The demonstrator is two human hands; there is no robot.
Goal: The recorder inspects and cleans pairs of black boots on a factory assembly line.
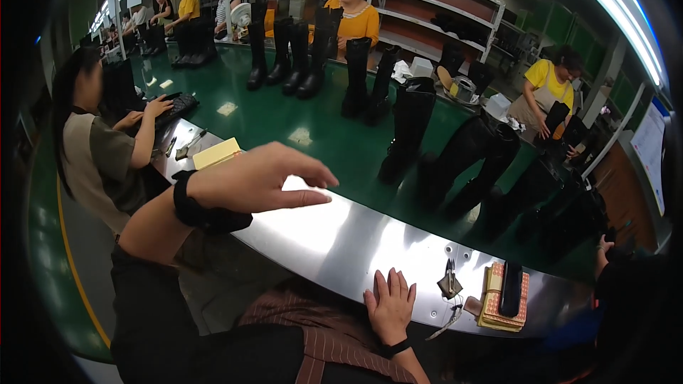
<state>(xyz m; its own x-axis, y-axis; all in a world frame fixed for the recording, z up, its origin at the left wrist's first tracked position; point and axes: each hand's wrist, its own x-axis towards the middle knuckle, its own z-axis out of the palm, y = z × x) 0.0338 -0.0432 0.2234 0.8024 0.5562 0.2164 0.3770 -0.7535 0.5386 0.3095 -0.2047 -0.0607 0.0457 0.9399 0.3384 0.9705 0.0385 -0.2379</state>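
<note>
My left hand is raised over the metal ledge, its fingers and thumb apart with nothing between them. A black band circles that wrist. Flat on the shiny metal ledge lies my right hand, fingers stretched out and holding nothing. To its right are a small pointed tool on a dark scrap and a stack of yellow and checked pads with a dark oblong case on top. Beyond the ledge, tall black boots stand on the green table, the nearer ones blurred.
The green table runs along the metal ledge. More black boots stand on its far side. Co-workers sit at left, stand opposite and work at right. A yellow pad lies left of my raised hand.
</note>
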